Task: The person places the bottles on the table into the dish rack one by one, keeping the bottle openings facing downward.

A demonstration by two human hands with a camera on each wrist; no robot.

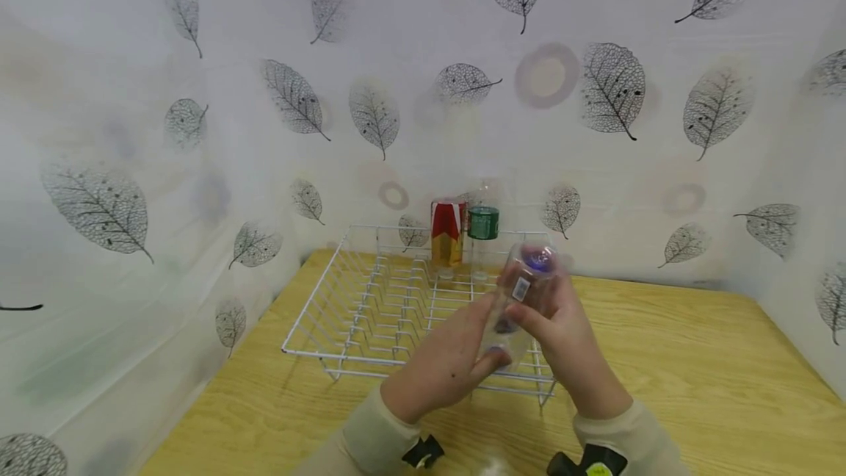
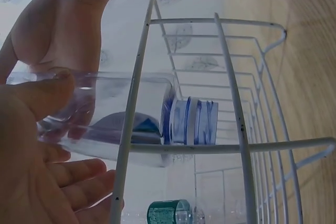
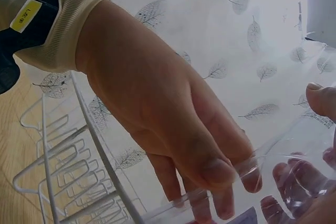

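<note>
Both hands hold a clear plastic bottle (image 1: 521, 289) above the right part of a white wire rack (image 1: 344, 356). It is tilted, and the left wrist view shows its bluish neck (image 2: 194, 121) pointing down, with no cap on it. My left hand (image 1: 444, 366) grips the lower part, thumb along the near side. Higher up, my right hand (image 1: 573, 340) holds the bottle with its thumb in front and its fingers behind. A small white label patch and something purple-blue show on the bottle. In the right wrist view, only part of the bottle appears beneath the right-hand fingers (image 3: 210, 171).
At the rack's back stand a red and gold can (image 1: 447, 237) and a clear bottle with a green label (image 1: 484, 223). The rack rests on a wooden table (image 1: 694, 366). A leaf-patterned curtain (image 1: 423, 138) hangs behind and at both sides.
</note>
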